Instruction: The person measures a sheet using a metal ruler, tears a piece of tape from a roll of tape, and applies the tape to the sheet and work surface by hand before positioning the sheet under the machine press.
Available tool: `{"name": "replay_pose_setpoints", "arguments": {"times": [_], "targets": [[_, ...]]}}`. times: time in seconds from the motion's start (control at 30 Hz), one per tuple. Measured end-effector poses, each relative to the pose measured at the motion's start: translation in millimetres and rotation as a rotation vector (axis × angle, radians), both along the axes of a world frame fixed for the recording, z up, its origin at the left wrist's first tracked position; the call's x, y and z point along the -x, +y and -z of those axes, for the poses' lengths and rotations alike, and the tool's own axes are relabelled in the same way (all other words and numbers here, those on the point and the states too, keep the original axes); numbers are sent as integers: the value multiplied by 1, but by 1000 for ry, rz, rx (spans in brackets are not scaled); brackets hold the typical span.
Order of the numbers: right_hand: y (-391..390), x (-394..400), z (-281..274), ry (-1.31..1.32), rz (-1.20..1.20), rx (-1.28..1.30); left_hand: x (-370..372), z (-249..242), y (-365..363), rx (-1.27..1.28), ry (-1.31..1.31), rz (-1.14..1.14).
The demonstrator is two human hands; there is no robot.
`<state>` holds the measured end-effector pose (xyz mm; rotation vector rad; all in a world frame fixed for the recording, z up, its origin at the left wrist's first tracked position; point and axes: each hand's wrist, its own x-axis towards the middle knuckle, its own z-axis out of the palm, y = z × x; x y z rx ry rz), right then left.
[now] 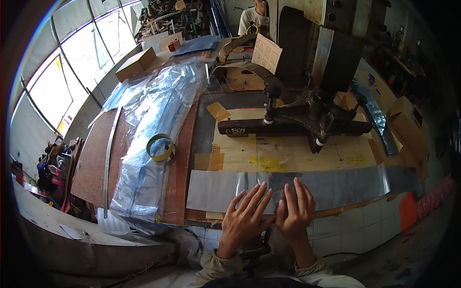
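Plastic strip [216, 189], one, grey and see-through, shiny: laid lengthwise along the near side of the pale board [293, 149], under my fingers; left end close to the red-brown edge of the desk [180, 197], right end running out past the board. Left hand [242, 218], one: palm down, fingers long and slightly parted, gripping nothing, fingertips at the middle of the strip. Right hand [295, 216], one: just beside the left, fingers upright and parted, thumb apart, likewise gripping nothing. Whether either hand bears down hard or only rests lightly, I cannot tell. Handling, by my judgement: light, even pressure from the finger pads, both hands level, strokes going outward from the middle so the film lies smooth; a hard push from one side alone could skew it or raise a ripple. Bright streaks across the strip, several: possibly creases, possibly only glare; best checked by touch. Strip edge: best sighted against the long side of the board. Black metal bar [293, 127], one, over the board beyond my fingers: a thing to reach clear of. Yellow tape patches [271, 164], on the board: raised edges there might catch the film. Tape roll [161, 147], one, lying on blue-white plastic sheets [144, 168] to my left, well apart from both hands.
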<state>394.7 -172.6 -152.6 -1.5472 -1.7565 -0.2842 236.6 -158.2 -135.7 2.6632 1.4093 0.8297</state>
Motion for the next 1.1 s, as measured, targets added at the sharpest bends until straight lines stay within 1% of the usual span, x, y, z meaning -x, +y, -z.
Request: {"name": "replay_pose_setpoints", "arguments": {"times": [0.07,0.13,0.17,0.27,0.37,0.4,0.53,0.63,0.83,1.1], "targets": [[-3,-4,-3,3,-33,40,0,-1,1,14,-20,11],[-6,-11,-12,-102,-55,87,-1,-3,-1,43,-46,19],[-7,-14,-14,-156,-64,113,-1,-3,-1,48,-26,31],[-8,-15,-14,-181,-54,93,1,-2,-2,55,49,61],[-5,-14,4,-72,-67,-46,0,-2,0,43,144,56],[-3,-15,7,-78,-55,-100,0,-1,0,42,169,43],[-2,-15,8,-81,-42,-110,-2,3,0,1,227,6],[-4,-15,8,-78,-40,-99,-3,1,0,13,197,3],[-4,-16,8,-81,-52,-78,-4,3,1,-19,223,-12],[-3,-16,11,-64,-54,-89,-4,1,0,-2,209,-11]]}}
